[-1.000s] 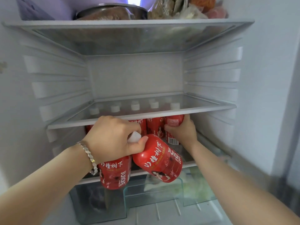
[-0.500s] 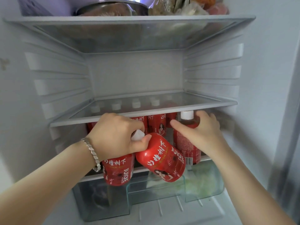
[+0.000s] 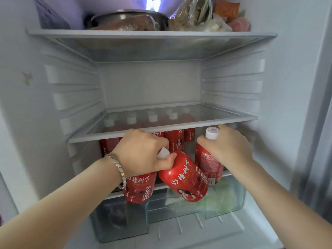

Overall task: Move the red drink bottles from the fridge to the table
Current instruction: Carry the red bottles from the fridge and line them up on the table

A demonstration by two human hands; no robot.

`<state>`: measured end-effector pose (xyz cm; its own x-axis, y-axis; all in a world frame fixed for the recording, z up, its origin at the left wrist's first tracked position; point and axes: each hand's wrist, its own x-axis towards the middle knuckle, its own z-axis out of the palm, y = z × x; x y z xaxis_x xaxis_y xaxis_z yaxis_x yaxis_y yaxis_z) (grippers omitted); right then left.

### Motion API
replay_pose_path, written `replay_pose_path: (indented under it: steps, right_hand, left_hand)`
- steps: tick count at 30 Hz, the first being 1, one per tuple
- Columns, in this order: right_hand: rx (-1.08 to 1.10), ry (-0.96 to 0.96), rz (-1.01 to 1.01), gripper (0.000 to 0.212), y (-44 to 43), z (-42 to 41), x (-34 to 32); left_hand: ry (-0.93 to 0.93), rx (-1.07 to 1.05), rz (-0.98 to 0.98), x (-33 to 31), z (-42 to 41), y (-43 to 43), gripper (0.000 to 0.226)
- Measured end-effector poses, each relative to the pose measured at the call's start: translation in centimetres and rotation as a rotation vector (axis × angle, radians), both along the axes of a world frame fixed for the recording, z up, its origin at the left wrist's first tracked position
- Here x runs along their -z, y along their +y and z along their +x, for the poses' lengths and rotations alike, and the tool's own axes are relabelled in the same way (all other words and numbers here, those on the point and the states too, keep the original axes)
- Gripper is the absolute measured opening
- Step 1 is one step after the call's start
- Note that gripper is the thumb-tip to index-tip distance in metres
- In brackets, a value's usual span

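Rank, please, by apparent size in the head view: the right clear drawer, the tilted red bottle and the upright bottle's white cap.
right clear drawer
tilted red bottle
white cap on the upright red bottle

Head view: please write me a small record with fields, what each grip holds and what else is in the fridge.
left grip: holds two by the necks, hanging bottle and tilted bottle
right grip: holds third bottle near its white cap
lower shelf: rear bottles standing behind
top shelf: metal bowl, food bags
table: not in view
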<state>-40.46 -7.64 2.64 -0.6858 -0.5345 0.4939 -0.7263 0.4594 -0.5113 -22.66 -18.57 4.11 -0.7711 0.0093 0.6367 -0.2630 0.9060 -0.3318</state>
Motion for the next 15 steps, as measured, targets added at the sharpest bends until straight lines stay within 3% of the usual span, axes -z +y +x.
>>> replay_pose_path:
  steps: [3,11,15]
  right_hand:
    - [0.020,0.132,0.014,0.039,0.8,1.0,-0.3]
    - [-0.072,0.499,0.301,0.026,1.9,3.0,-2.7]
    - [-0.188,0.577,0.413,0.026,2.8,3.5,-3.7]
  left_hand:
    - [-0.019,-0.010,0.003,0.0,0.0,-0.2,0.045]
    - [-0.071,-0.024,-0.006,-0.6,0.1,0.6,0.065]
    - [-0.187,-0.224,-0.055,-1.0,0.2,3.1,0.065]
